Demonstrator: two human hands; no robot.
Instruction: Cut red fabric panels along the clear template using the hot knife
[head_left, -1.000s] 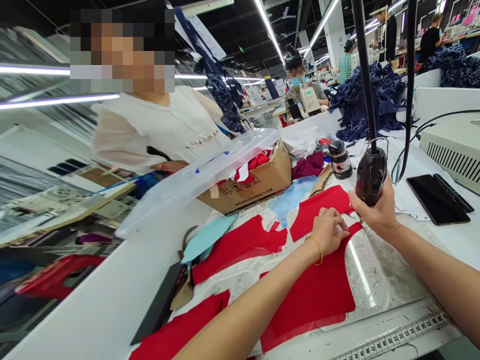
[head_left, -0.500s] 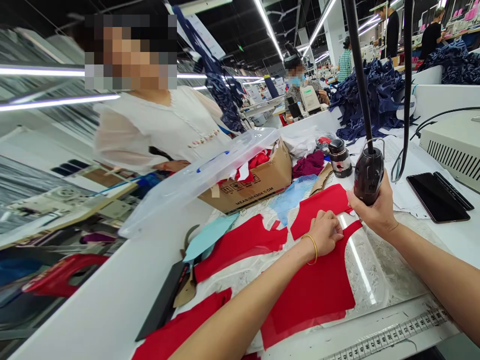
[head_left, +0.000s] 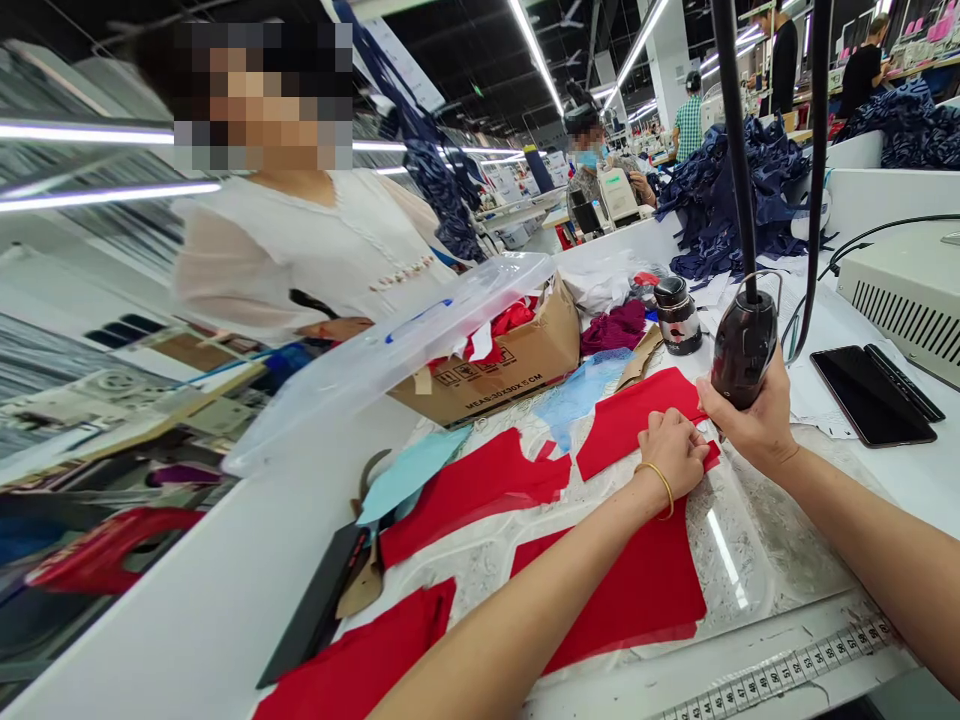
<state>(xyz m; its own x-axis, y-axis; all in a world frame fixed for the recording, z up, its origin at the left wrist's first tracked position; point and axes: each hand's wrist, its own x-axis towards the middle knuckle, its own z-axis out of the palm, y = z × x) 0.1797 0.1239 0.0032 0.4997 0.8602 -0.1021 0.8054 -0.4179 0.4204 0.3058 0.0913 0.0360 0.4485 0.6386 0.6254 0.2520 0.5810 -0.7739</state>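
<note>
My right hand (head_left: 757, 425) is wrapped round a black handheld tool (head_left: 742, 350) that hangs from a thick black cord, its lower end near the fabric. Beside it, my left hand (head_left: 675, 450), with a gold bangle at the wrist, has bent fingers pinched at the upper edge of a red fabric piece (head_left: 637, 580); the fingertips are partly hidden. This piece lies nearly flat on a clear sheet (head_left: 727, 540). Just above my left hand is another red cut piece (head_left: 630, 420). More red pieces (head_left: 480, 490) lie to the left.
Behind the fabric stand a cardboard box (head_left: 525, 360) of scraps, a clear plastic lid (head_left: 420, 330) and a black jar (head_left: 679, 315). A phone (head_left: 870, 395) and a grey vented machine (head_left: 907, 290) are at right. A measuring tape (head_left: 780, 675) runs along the front edge. A person in white (head_left: 300, 250) stands across the table.
My left hand has slid right along the red fabric's upper edge, closer to the tool. My right hand and the black tool have shifted slightly right.
</note>
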